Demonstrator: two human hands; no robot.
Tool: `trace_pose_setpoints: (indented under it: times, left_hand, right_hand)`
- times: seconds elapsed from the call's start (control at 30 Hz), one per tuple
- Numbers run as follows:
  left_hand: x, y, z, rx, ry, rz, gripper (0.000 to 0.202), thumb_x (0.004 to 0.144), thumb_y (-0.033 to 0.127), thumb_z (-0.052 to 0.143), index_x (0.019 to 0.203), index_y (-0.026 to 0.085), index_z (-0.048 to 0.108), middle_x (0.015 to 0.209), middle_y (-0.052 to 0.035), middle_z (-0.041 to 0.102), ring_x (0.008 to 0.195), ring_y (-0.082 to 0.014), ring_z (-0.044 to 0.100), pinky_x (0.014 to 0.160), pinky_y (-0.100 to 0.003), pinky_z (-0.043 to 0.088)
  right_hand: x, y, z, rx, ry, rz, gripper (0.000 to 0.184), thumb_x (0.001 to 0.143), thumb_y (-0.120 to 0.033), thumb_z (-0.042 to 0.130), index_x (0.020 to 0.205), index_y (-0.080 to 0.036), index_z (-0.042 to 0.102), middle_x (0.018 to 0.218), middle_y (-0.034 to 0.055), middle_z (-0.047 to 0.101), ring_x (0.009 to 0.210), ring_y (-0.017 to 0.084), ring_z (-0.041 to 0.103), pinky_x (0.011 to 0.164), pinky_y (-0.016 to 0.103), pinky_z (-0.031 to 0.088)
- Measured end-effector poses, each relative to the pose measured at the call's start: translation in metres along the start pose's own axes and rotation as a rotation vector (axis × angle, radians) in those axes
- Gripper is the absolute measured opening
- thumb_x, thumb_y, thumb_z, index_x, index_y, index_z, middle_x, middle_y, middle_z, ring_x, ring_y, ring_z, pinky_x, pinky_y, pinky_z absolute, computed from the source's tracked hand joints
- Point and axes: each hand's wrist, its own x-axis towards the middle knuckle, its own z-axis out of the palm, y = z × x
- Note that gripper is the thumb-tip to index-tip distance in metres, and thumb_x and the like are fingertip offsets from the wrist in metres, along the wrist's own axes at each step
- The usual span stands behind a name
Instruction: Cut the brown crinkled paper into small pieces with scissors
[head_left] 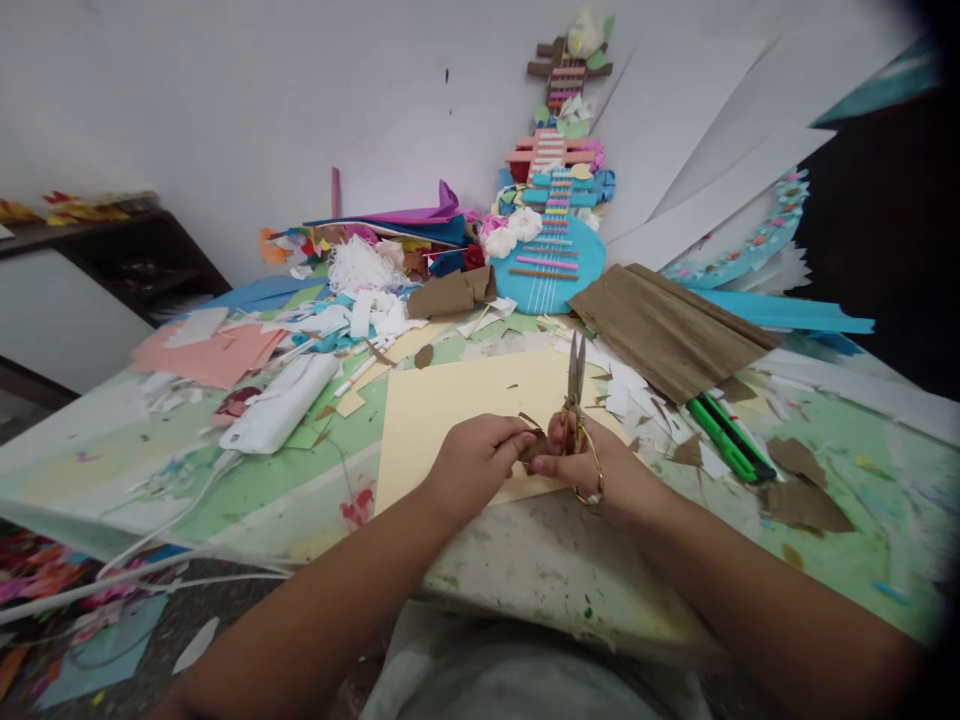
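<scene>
My right hand is closed round the gold handles of a pair of scissors, whose blades point away from me. My left hand pinches a small brown paper piece held between both hands. Both hands hover over a cream sheet of paper lying on the green, paint-stained table. Small brown snippets lie scattered on the sheet.
A brown wood-grain sheet and green markers lie to the right. A white glue gun and pink paper are left. Paper scraps and a colourful paper guitar stand at the back against the wall.
</scene>
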Motion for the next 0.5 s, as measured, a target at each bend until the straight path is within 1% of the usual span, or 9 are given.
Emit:
trace_pose_setpoints:
  times: [0.13,0.23,0.3,0.37,0.4,0.43,0.5]
  left_hand:
    - [0.000,0.003,0.001,-0.156,-0.031,-0.086,0.017,0.073,0.025,0.047,0.068,0.020,0.063,0.048,0.0038,0.051,0.040,-0.0076,0.042,0.044,-0.019,0.036]
    - [0.002,0.004,0.004,-0.302,-0.064,-0.206,0.014,0.071,0.027,0.051,0.067,0.018,0.061,0.047,0.0047,0.050,0.038,-0.0067,0.043,0.043,-0.019,0.036]
    - [0.005,0.002,0.003,-0.455,-0.064,-0.306,0.018,0.070,0.033,0.053,0.069,0.016,0.059,0.048,0.0036,0.053,0.039,-0.0075,0.048,0.045,-0.019,0.039]
    - [0.008,-0.001,0.001,-0.675,-0.076,-0.433,0.031,0.072,0.043,0.048,0.071,0.014,0.057,0.049,0.0009,0.056,0.041,-0.0093,0.051,0.045,-0.021,0.041]
    - [0.010,-0.002,0.000,-0.791,-0.108,-0.507,0.039,0.074,0.049,0.042,0.071,0.013,0.056,0.051,-0.0013,0.058,0.041,-0.0104,0.053,0.044,-0.022,0.042]
    - [0.012,-0.003,-0.002,-0.893,-0.167,-0.588,0.046,0.076,0.052,0.035,0.071,0.011,0.056,0.052,-0.0039,0.059,0.042,-0.0114,0.055,0.043,-0.022,0.043]
    - [0.014,-0.005,-0.005,-1.014,-0.360,-0.735,0.057,0.078,0.053,0.024,0.068,0.008,0.057,0.055,-0.0092,0.062,0.044,-0.0135,0.058,0.042,-0.022,0.044]
  right_hand:
    - [0.001,0.001,0.001,0.076,0.006,0.017,0.032,0.053,-0.014,0.064,0.064,-0.020,0.034,0.053,-0.0096,0.036,0.048,0.006,0.033,0.046,0.021,0.025]
    - [0.000,0.001,0.000,0.091,-0.004,0.022,0.032,0.052,-0.013,0.063,0.064,-0.020,0.035,0.053,-0.0095,0.037,0.048,0.006,0.034,0.046,0.020,0.026]
    - [0.000,0.001,-0.002,0.087,0.004,0.009,0.032,0.052,-0.012,0.063,0.065,-0.020,0.035,0.053,-0.0095,0.037,0.048,0.006,0.035,0.046,0.020,0.026]
    - [0.002,0.000,-0.005,0.068,0.029,-0.027,0.032,0.053,-0.013,0.063,0.064,-0.020,0.034,0.052,-0.0093,0.037,0.048,0.006,0.036,0.046,0.021,0.027]
    - [0.003,0.000,-0.006,0.050,0.044,-0.052,0.031,0.054,-0.014,0.063,0.063,-0.020,0.034,0.053,-0.0091,0.037,0.048,0.006,0.037,0.046,0.021,0.028]
    - [0.003,0.000,-0.008,0.028,0.057,-0.081,0.031,0.055,-0.015,0.063,0.063,-0.020,0.034,0.053,-0.0089,0.037,0.049,0.007,0.037,0.047,0.021,0.028]
    - [0.004,-0.001,-0.012,-0.031,0.056,-0.130,0.030,0.056,-0.018,0.063,0.064,-0.020,0.035,0.055,-0.0085,0.038,0.050,0.007,0.037,0.048,0.021,0.030]
